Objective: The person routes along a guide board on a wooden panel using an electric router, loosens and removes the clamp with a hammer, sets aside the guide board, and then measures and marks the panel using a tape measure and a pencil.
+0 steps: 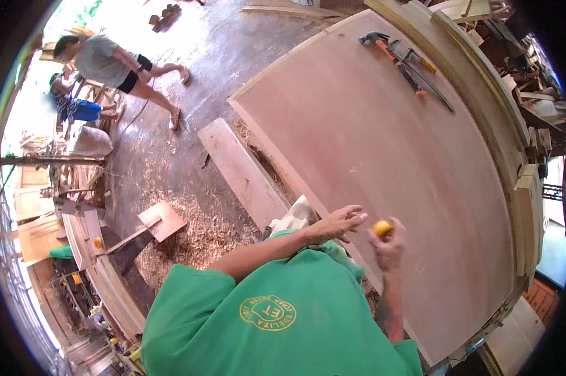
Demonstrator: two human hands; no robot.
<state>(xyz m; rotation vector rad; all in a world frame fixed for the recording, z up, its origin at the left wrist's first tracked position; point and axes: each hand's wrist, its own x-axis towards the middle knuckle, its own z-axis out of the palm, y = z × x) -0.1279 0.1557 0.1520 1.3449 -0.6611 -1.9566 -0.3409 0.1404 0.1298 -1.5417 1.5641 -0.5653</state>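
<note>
A large flat wooden panel (370,144) lies in front of me. My left hand (340,224) is over its near edge with the fingers stretched out, holding nothing. Just to the right, my right hand (389,243) is closed around a small rounded yellow object (382,228), whose kind I cannot make out. On the far part of the panel rests a claw hammer (383,47) with an orange and black handle. Beside it lies a thin dark metal tool (432,83) with a yellow handle.
Long boards (477,69) line the panel's right side. A narrow plank (242,169) lies along its left edge. Wood shavings (182,244) cover the floor around a long-handled square board (163,221). One person (110,62) walks at upper left; another person (76,103) is behind.
</note>
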